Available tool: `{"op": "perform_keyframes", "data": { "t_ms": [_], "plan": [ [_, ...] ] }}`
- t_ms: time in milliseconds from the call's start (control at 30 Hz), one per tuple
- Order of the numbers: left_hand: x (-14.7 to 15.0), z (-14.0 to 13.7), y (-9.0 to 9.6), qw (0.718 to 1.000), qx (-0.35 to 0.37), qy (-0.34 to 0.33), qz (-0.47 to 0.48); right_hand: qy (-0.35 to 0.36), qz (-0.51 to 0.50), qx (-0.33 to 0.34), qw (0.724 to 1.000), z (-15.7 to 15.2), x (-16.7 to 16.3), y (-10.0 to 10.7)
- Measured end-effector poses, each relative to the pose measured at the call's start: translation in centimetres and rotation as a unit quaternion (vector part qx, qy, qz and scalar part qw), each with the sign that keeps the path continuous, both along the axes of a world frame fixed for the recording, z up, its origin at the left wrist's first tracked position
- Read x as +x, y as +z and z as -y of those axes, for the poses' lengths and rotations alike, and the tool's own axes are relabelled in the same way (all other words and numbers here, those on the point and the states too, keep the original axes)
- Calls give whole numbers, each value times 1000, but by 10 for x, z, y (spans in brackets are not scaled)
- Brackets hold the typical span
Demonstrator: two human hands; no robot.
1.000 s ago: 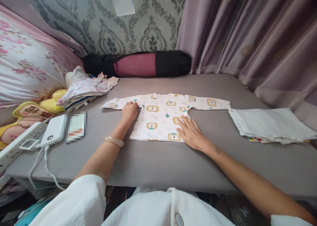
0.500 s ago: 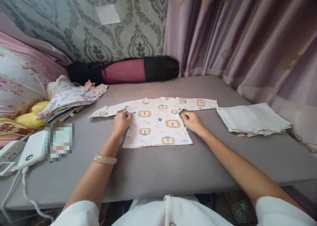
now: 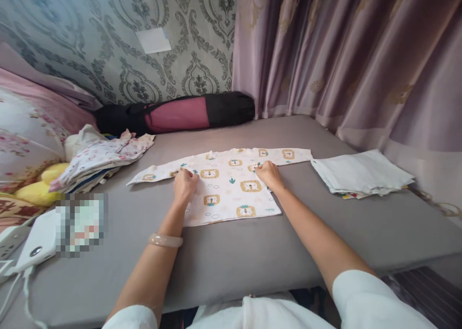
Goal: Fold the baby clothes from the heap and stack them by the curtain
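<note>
A small white long-sleeved shirt (image 3: 231, 199) printed with tan lion faces lies flat on the grey bed surface, both sleeves spread sideways. My left hand (image 3: 186, 184) rests on its left side just below the sleeve, the fingers closed and pinching the fabric. At the opposite underarm, my right hand (image 3: 270, 176) is likewise closed on the cloth, thumb and fingers together. Both sets of fingertips are partly hidden by the hands themselves. The right sleeve's cuff reaches the edge of a stack of folded white cloth (image 3: 363, 172).
On the left sits a pile of clothes (image 3: 108, 153), near a yellow plush item (image 3: 38, 192). A white power bank (image 3: 41, 240) with cables lies in front of it. A black and maroon long bag (image 3: 176, 113) lies along the wall, beside purple curtains (image 3: 325, 55).
Both hands have moved inward over the shirt, the right one also slightly farther from me. The shirt stays spread out. The camera view has shifted a little.
</note>
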State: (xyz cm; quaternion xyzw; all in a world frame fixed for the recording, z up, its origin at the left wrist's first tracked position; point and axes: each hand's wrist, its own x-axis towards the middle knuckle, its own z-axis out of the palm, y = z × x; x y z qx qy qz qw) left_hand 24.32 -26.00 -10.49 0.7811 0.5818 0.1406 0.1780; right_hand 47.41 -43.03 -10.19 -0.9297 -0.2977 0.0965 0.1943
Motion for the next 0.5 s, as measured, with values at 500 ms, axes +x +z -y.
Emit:
{"op": "perform_keyframes", "data": {
  "t_ms": [500],
  "plan": [
    [-2,-14,-4,960,-155,70,224,-91,-111,163,976,-9,16,-25]
  ]
}}
